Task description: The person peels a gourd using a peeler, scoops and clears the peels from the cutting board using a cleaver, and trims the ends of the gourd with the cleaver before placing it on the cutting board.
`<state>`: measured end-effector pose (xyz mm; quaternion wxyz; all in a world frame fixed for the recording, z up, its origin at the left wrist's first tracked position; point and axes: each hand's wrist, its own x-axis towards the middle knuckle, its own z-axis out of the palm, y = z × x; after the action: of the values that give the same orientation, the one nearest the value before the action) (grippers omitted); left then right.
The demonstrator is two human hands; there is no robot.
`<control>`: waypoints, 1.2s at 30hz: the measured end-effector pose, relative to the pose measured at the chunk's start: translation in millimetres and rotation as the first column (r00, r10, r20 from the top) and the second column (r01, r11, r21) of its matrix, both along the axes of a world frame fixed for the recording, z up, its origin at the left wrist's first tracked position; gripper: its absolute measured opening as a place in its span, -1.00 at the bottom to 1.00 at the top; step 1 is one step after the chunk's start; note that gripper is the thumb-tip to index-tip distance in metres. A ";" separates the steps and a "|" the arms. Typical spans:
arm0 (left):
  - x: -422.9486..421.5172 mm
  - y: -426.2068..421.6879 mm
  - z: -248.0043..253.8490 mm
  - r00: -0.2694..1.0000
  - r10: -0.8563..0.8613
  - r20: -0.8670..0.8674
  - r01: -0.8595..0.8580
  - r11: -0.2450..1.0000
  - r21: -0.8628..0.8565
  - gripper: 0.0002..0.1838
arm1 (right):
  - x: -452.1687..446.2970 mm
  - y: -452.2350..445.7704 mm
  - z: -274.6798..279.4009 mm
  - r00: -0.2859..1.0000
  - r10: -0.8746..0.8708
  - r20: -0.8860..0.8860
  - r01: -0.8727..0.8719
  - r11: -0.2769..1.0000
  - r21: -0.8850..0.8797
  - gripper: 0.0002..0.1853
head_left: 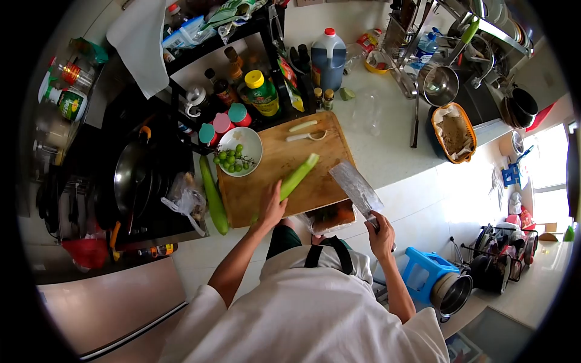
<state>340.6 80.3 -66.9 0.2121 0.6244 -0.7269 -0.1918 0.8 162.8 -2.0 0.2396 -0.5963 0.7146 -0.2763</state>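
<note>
My left hand (272,209) is closed around the lower part of a long, pale green gourd (298,175), perhaps a luffa. The gourd lies slantwise over the wooden cutting board (263,180), its pale end pointing away from me. In my right hand (380,236) is the handle of a cleaver (357,187). Its broad blade reaches up beside the board's right edge. Toward the back of the board lie a white peeler (307,137) and a pale strip (302,126). Another long green gourd (213,199) rests along the board's left edge.
A white bowl (256,141) with green grapes (232,160) overlaps the board's back left corner. Behind it stand lidded jars (223,122) and a yellow-capped bottle (260,92). A wok (130,172) sits left; a lined basket (453,130) is right. Below, a blue stool (423,269) stands.
</note>
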 end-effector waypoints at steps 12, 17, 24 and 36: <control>-75.6 -167.8 -5.4 0.966 -0.114 0.233 0.157 0.972 -0.174 -0.43 | -13.7 48.7 12.7 0.985 -0.169 0.020 0.168 0.984 0.061 -0.67; -68.4 -185.3 1.2 0.945 -0.126 0.303 0.184 0.968 -0.171 -0.41 | -10.0 47.7 14.8 0.983 -0.178 0.042 0.174 0.981 0.081 -0.68; -8.1 -48.2 36.5 1.000 -0.018 -0.023 0.011 0.954 -0.299 -0.51 | 8.6 12.6 4.5 0.957 -0.176 0.229 0.141 0.977 0.162 -0.68; 178.2 35.1 -20.7 0.767 0.577 0.282 -0.589 0.806 -0.045 -0.32 | 13.1 -69.1 -28.5 0.957 0.286 -0.037 -0.288 0.953 -0.090 -0.60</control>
<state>518.8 115.4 -87.6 0.1411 0.8444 -0.5151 -0.0422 13.8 93.7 -30.5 0.2402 -0.7077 0.6093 -0.2649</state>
